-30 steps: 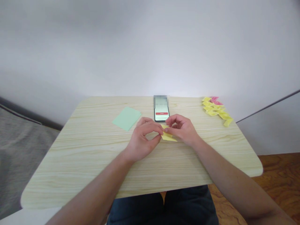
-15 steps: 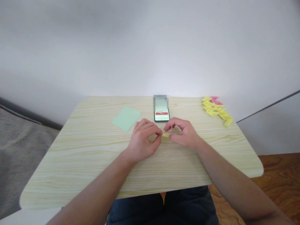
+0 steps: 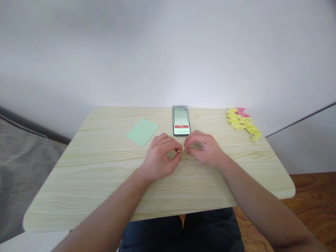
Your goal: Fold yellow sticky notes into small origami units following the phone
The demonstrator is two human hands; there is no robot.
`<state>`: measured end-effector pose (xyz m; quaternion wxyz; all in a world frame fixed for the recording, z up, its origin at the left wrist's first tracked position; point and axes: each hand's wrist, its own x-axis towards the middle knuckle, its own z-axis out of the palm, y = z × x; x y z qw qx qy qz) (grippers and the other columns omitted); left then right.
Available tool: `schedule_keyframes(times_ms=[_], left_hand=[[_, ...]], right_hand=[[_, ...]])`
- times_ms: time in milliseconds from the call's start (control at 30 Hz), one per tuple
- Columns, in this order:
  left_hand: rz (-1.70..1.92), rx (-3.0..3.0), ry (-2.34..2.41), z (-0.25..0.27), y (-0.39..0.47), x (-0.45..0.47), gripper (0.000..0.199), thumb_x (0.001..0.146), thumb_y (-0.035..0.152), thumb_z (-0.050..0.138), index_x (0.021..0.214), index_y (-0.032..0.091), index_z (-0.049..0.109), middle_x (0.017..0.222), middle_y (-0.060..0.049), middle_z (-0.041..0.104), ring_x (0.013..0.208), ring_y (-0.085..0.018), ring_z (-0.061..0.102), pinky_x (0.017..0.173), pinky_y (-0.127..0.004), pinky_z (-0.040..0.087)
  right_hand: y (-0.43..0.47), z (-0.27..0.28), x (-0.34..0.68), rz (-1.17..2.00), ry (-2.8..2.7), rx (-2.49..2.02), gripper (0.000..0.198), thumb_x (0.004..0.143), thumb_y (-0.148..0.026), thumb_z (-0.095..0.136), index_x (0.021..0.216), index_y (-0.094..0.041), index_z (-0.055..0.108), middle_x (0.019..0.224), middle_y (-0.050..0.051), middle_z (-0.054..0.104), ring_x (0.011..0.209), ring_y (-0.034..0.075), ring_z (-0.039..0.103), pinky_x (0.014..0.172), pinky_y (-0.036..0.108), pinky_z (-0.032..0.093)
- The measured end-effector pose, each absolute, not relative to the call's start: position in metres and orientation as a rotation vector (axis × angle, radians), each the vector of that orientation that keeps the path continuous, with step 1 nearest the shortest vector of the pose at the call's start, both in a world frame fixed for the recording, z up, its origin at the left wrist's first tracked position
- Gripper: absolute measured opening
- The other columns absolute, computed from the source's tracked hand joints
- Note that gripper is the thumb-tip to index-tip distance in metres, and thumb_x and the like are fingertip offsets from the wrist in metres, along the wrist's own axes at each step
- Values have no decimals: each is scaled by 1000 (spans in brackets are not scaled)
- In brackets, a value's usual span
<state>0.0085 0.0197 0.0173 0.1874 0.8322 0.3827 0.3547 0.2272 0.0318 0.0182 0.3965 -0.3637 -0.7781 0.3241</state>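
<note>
Between my two hands is a small piece of yellow paper (image 3: pixel 183 150), mostly hidden by the fingertips. My left hand (image 3: pixel 162 156) pinches its left end between thumb and index finger. From the right, my right hand (image 3: pixel 206 149) pinches the other end the same way. Both hands are close together over the middle of the table, just in front of a phone (image 3: pixel 181 130) that lies face up with its screen lit. Left of the phone, near my left knuckles, lie green square paper sheets (image 3: pixel 142 131).
Several folded yellow paper pieces (image 3: pixel 240 122) lie at the table's back right, with folded pink paper (image 3: pixel 243 112) beside them. The pale wood-grain table (image 3: pixel 99 157) meets a white wall (image 3: pixel 168 56) at the back. Grey fabric (image 3: pixel 23 175) is at the far left.
My right thumb and index finger were apart and have closed on the yellow paper's right end. My left hand keeps its pinch in nearly the same place.
</note>
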Motion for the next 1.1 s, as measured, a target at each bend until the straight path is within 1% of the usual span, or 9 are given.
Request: schedule_keyframes(times_ms=[133,267,400,567,733,900,1100], left_hand=[[767,2402,1014,23,19,0,20,80,10,61,91,23,71,90,-3,73,93,-24,61,86,-41,44],[658,2449,1053,19,25,-6,23,81,9,59,89,25,74,92,-4,73,95,-25,59,85,-41,43],[612,2456,1053,11,26,-7,17,85,16,63,90,26,76,94,-4,72,96,-25,57,86,-41,43],[599,2449,1017,6,17,-9,15,90,23,64,92,29,77,97,-4,69,97,-24,57,88,-41,41],[579,2457,975,4,13,-9,15,90,22,64,92,30,77,99,-3,69,99,-23,57,89,-40,40],[545,2469,964,7,13,-13,13,90,23,64,91,28,76,102,-2,69,102,-23,56,92,-40,39],[481,2509,923,13,7,-23,24,94,18,57,101,31,76,114,-1,69,109,-22,56,97,-42,37]], right_hand=[[30,19,230,812,-2107,-876,21,76,-5,68,84,-25,71,89,2,74,91,22,67,87,39,53],[27,23,232,744,-2349,-851,22,75,-4,66,82,-24,71,86,1,75,87,21,66,88,40,52],[21,27,233,644,-2477,-902,17,79,-7,67,83,-24,71,86,2,74,92,23,64,87,40,49],[9,24,235,641,-2524,-912,15,84,-10,66,89,-24,71,89,3,73,92,23,63,87,42,49],[2,16,239,628,-2473,-943,19,85,-10,65,95,-24,72,101,5,73,100,25,61,90,44,49],[4,14,241,650,-2473,-945,14,90,-15,66,96,-26,73,102,3,73,101,24,60,92,45,48],[5,16,239,670,-2453,-1017,6,93,-23,68,96,-25,72,102,3,73,101,23,60,93,45,47]])
